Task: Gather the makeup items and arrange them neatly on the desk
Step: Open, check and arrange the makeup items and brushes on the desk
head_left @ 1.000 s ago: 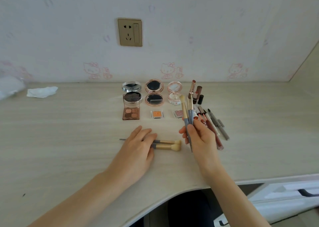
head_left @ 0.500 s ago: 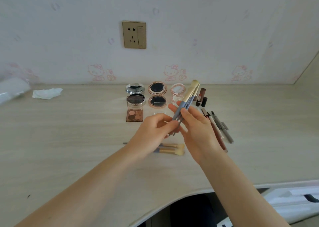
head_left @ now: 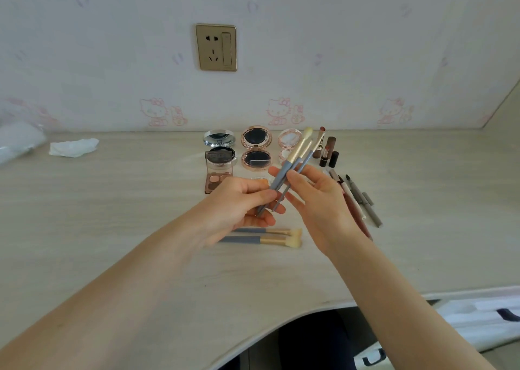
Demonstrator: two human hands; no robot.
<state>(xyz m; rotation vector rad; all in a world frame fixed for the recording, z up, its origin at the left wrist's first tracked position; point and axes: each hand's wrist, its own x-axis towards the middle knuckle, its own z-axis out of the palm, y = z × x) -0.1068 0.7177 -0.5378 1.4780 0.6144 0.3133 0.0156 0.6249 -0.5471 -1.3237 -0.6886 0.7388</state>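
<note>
My right hand (head_left: pixel 320 209) holds a small bunch of grey-handled makeup brushes (head_left: pixel 294 162) above the desk, bristles tilted up and to the right. My left hand (head_left: pixel 239 206) pinches the lower ends of the same handles. Two more brushes (head_left: pixel 261 236) lie flat on the desk (head_left: pixel 112 215) beneath my hands. Behind them stand open round compacts (head_left: pixel 256 150) and an eyeshadow palette (head_left: pixel 218 179). Lipsticks (head_left: pixel 327 153) stand at the right of the compacts, and several pencils (head_left: pixel 363 203) lie slanted past my right hand.
A crumpled white tissue (head_left: pixel 73 147) lies at the back left, with a blurred pale bundle (head_left: pixel 17 141) at the left edge. A wall socket (head_left: pixel 216 47) is above the desk. The desk's curved front edge (head_left: pixel 281 324) runs below my arms, with white drawers (head_left: pixel 478 319) at the lower right.
My left hand has lifted off the two brushes on the desk and come up to pinch the handle ends of the bunch. My right hand tilted the bunch to the right.
</note>
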